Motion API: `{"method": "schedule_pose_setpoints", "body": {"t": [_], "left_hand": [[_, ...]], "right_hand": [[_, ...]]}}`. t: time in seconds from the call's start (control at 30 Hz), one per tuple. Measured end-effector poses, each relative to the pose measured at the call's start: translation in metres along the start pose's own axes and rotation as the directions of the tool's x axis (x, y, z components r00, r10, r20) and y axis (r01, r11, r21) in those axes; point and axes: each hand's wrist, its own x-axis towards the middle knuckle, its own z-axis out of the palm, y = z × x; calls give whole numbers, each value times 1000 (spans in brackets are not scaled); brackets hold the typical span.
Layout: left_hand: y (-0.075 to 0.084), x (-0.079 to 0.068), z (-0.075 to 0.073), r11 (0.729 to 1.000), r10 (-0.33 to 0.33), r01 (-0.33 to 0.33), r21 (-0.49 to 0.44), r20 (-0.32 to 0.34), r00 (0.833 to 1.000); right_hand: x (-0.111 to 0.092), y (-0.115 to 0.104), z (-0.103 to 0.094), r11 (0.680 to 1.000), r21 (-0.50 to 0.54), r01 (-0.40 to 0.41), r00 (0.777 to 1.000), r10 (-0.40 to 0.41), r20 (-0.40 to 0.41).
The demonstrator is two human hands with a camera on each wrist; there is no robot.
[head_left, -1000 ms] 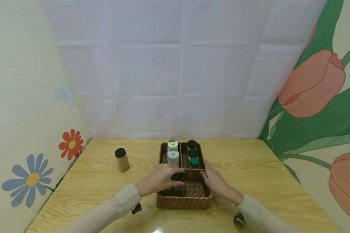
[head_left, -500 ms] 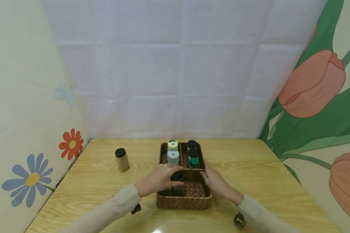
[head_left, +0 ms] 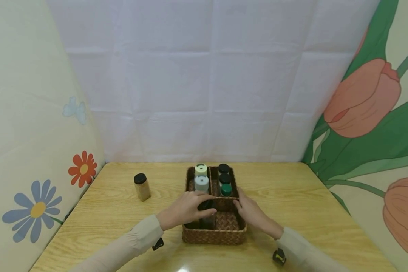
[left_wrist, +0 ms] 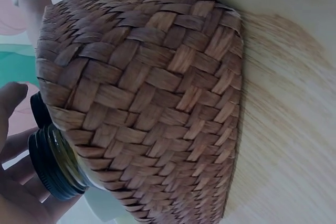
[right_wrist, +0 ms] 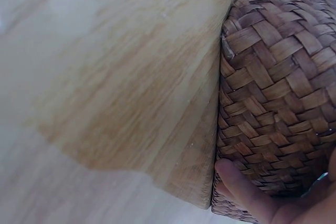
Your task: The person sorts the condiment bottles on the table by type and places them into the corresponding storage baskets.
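A brown woven basket (head_left: 213, 237) with dividers stands on the table. My left hand (head_left: 187, 208) is over its front left part, thumb and fingers spread around a black-lidded jar (head_left: 207, 223). In the left wrist view, two black lids stick out above the basket's rim; the fingers lie behind the nearer lid (left_wrist: 50, 163) and the thumb stands apart from it. My right hand (head_left: 253, 214) holds the basket's right wall, thumb at the rim, with a finger (right_wrist: 239, 184) against the outer weave.
Behind the divider stand a yellow-capped bottle (head_left: 201, 170), a white-capped bottle (head_left: 201, 183), two black-lidded jars (head_left: 225, 178) and a green-lidded jar (head_left: 226, 189). A black-lidded jar of tan contents (head_left: 142, 187) stands on the wooden table (head_left: 285, 192), left of the basket.
My left thumb and fingers have parted slightly around the black-lidded jar, whose lid sits a little lower behind the hand. The right hand and the basket have stayed put.
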Motion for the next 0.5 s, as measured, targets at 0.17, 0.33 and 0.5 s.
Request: {"method": "schedule_pose_setpoints", "body": {"t": [0.17, 0.33, 0.5], "left_hand": [[3, 1, -2, 1000, -12, 12, -3, -17, 1000], [3, 0, -1, 1000, 3, -4, -10, -55, 998], [2, -1, 0, 999, 21, -23, -24, -93, 995]], "right_hand": [[0, 1, 1, 1000, 3, 6, 1000, -6, 0], [1, 2, 1, 1000, 3, 19, 1000, -19, -4], [0, 2, 1, 1000, 6, 21, 1000, -21, 0]]}}
